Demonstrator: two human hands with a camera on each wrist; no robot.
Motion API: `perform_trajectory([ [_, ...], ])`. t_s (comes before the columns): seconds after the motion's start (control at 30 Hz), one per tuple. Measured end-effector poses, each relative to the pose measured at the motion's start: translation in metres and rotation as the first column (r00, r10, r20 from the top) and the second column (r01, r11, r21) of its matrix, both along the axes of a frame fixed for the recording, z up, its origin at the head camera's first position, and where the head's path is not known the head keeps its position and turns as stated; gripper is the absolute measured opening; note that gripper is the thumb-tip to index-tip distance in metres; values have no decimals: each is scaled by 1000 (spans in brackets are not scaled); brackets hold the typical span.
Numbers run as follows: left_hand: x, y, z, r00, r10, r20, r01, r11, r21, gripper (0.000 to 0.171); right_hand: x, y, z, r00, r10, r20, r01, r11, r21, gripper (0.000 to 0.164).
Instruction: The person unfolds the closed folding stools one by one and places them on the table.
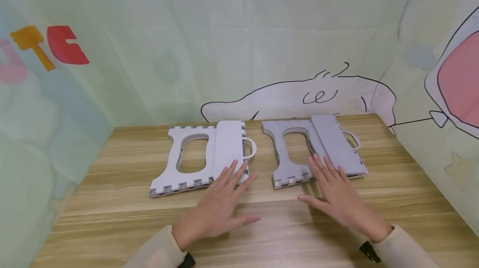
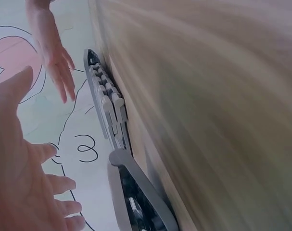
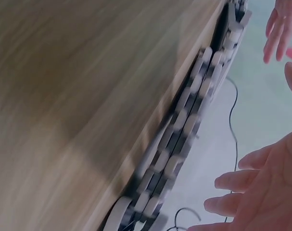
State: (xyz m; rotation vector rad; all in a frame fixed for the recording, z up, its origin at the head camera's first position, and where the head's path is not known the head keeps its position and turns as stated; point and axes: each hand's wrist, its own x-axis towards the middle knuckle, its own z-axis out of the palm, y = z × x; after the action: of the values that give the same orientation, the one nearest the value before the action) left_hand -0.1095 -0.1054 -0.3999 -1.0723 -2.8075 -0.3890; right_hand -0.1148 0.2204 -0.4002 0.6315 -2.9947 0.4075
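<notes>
Two folded folding stools lie flat, side by side, in the head view: a white one on the left and a greyish one on the right. Each has an oval opening and a small loop handle on its right side. My left hand is over the near right corner of the white stool, fingers spread and straight. Over the near edge of the greyish stool is my right hand, its fingers extended too. Both wrist views show a gap between the hands and the hinged stool edges. Neither hand holds anything.
The stools lie on a wood-grain table. Behind it and at both sides hangs a pale green printed cloth with cartoon drawings and coloured letters. Light sleeves cover the forearms, with dark bands beneath the wrists.
</notes>
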Motion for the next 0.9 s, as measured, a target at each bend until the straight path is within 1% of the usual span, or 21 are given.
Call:
perform_trajectory([
  [0.13, -6, 11, 1, 1000, -21, 12, 21, 1000, 11, 91, -5, 9, 1, 999, -37, 15, 38, 999, -17, 96],
  [0.33, -13, 27, 1, 997, -69, 31, 68, 997, 33, 91, -12, 22, 4, 997, -63, 42, 66, 994, -88, 94],
  [0.57, -18, 44, 0, 992, -95, 83, 92, 995, 37, 91, -23, 42, 12, 989, -119, 92, 132, 980, -152, 89],
  [0.8, -26, 60, -1, 986, -127, 110, 125, 992, 22, 89, -43, 63, 15, 974, -164, 157, 201, 944, -260, 79],
  [0.9, -30, 68, -2, 983, -137, 120, 135, 991, 22, 86, -51, 71, 14, 974, -169, 150, 209, 926, -315, 73],
])
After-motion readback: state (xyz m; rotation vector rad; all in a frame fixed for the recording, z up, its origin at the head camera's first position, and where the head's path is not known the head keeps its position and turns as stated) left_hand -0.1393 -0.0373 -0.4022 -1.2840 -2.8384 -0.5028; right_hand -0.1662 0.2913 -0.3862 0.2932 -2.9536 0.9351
